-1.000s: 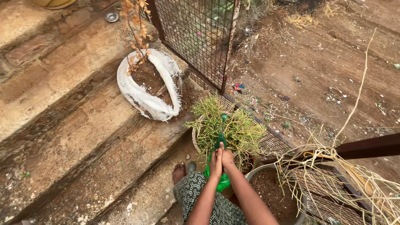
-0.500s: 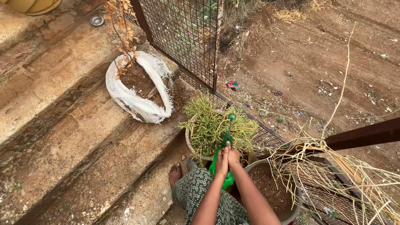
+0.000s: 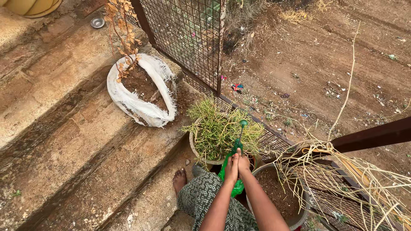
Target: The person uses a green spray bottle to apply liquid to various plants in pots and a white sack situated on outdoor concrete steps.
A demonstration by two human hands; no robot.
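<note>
Both of my hands are wrapped together around a green plastic spray bottle. My left hand and my right hand press side by side on its body. The bottle's long green nozzle points up and away over a pot of thin green bushy plant. My bare foot and patterned green skirt show below the hands.
A white sack of soil with a dry brown-leaved plant sits on the concrete steps. A grey pot of soil with dry straw stems stands at the right. A rusty wire-mesh fence borders bare dirt ground.
The hands and bottle have shifted slightly right and down in view, the nozzle now over the bushy plant's right side. The camera has drifted a little.
</note>
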